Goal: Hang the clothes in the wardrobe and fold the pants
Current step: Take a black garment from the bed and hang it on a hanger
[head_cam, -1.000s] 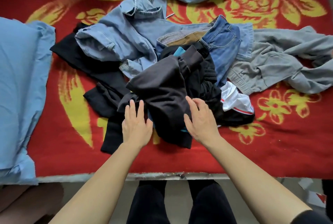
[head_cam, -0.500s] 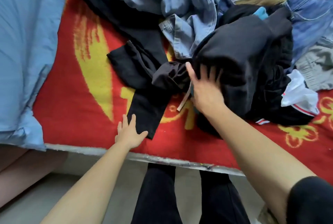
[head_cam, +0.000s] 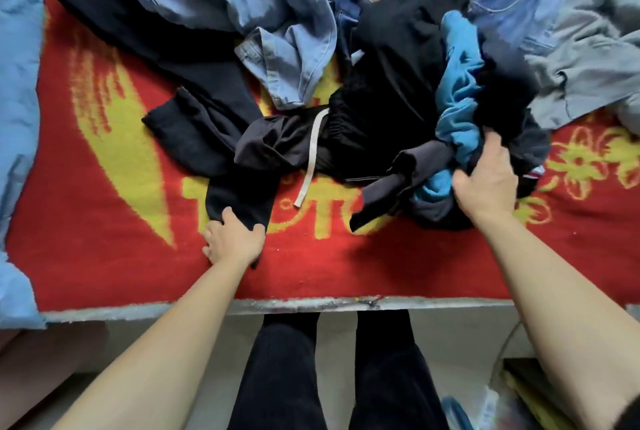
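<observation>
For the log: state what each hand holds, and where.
Left hand grips black pants by the leg end; right hand clutches blue-lined dark garment at its near edge.

Red floral blanket (head_cam: 104, 256), blue pillow (head_cam: 17, 83) — pale floor (head_cam: 457, 336)

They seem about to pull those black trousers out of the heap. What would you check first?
1. Left hand grips the hem of the black fabric trouser leg: ok.
2. Right hand grips the dark bundle of cloth with bright blue lining: ok.
3. Waistband with the white flat drawstring free of the heap: not ok, other dark cloth lies over it.
4. Light blue denim garment off the black pieces: not ok, it overlaps black cloth at the upper left.
5. Which black pieces belong to one garment: cannot tell.
6. Bare stretch of the red and yellow flowered blanket near the edge for folding: ok.
</observation>
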Motion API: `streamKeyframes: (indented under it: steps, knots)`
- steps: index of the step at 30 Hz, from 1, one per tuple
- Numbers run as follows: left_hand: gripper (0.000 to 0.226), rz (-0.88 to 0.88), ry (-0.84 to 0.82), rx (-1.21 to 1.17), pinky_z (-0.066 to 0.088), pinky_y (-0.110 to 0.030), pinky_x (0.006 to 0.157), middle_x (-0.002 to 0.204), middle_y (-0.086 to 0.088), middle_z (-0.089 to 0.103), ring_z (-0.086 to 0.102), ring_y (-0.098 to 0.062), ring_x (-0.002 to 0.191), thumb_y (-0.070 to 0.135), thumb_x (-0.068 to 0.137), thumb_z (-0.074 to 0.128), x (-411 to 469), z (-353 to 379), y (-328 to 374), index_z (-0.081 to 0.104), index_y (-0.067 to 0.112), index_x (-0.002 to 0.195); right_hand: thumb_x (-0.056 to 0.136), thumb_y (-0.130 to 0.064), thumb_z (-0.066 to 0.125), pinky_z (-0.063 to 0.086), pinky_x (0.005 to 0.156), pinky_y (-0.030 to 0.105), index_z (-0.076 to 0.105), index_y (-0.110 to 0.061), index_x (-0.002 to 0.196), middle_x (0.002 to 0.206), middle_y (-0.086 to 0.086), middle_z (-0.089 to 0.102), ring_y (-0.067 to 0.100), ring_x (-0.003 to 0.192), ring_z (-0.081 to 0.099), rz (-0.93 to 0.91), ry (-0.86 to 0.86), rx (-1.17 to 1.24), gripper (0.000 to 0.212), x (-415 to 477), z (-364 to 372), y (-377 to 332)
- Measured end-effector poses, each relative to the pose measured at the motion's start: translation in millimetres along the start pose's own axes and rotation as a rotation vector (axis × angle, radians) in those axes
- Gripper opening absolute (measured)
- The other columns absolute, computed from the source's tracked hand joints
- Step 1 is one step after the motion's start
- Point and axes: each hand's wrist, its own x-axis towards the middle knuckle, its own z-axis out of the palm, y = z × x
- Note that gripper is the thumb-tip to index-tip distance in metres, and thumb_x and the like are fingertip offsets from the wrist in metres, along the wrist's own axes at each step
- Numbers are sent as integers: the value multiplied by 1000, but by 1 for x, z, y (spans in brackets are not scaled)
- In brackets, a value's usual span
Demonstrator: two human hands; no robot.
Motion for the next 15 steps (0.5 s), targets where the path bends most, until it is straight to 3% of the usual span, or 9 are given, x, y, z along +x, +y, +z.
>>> streamKeyframes:
  steps: [4, 9, 12, 15]
  knots:
    - [68, 66, 112, -16, 24, -50, 111, 147, -21, 33, 27, -37, 138, 40, 89, 59, -29, 12, 25, 33, 15, 147, 88, -16, 60, 41, 101, 46, 27, -25, 151, 136, 25, 55, 44, 122, 53, 381, -47, 197, 71, -15, -14, 66]
    - [63, 311, 223, -25, 23, -51, 112, 145, -17, 33, 27, -36, 136, 46, 90, 58, -68, 44, 80, 42, 13, 141, 89, -23, 62, 39, 99, 33, 33, -29, 148, 133, 10, 57, 30, 122, 53, 567, -150, 409, 66, -39, -23, 121]
    - [76, 384, -60, -257, 28, -46, 115, 146, -15, 40, 34, -33, 138, 64, 88, 53, -91, 71, 122, 43, 13, 143, 81, -16, 63, 39, 91, 26, 47, -26, 139, 117, -4, 58, 19, 110, 54, 625, -302, 658, 61, -45, -22, 135]
    - [114, 191, -418, -601, 37, -47, 110, 155, -1, 38, 42, -23, 138, 88, 63, 57, -122, 95, 165, 33, 20, 151, 65, 1, 51, 52, 82, 30, 61, -12, 121, 107, 3, 72, 27, 106, 66, 651, -499, 1108, 58, -54, -24, 153]
